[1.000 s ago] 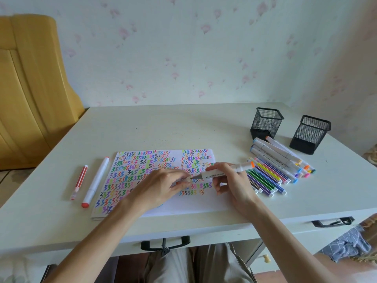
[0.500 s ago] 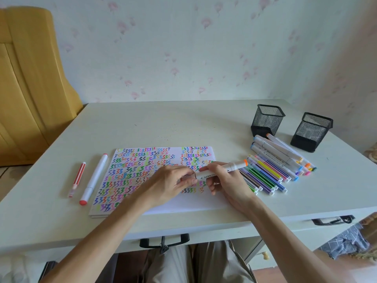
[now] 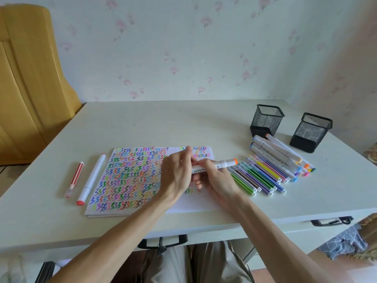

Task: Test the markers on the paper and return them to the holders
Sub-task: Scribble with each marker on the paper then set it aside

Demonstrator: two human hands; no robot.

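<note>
Both hands have risen a little off the paper (image 3: 126,180) since a second ago, and the left hand (image 3: 177,174) has closed in over the marker's near end, where before a dark tip showed between the two hands. That end is now hidden behind the left fingers, so whether a cap is going on or coming off cannot be told. The right hand (image 3: 216,180) grips the white marker (image 3: 220,165) around its middle, barrel lying nearly level, orange cap pointing right toward the loose pens. The left hand curls round the marker's other end, index finger raised.

Below the hands, the paper lies flat on the tabletop (image 3: 183,127), most of it filled with rows of coloured zigzags. Left of the sheet lie a thin red pen (image 3: 74,179) and, just beside it, a white marker with a red cap (image 3: 91,179). Right of the sheet, a row of thin coloured pens (image 3: 263,176) lies side by side, with a cluster of thick white markers (image 3: 279,155) behind it. Two black mesh holders (image 3: 266,120) (image 3: 311,131) stand upright at the far right, apart from each other.
</note>
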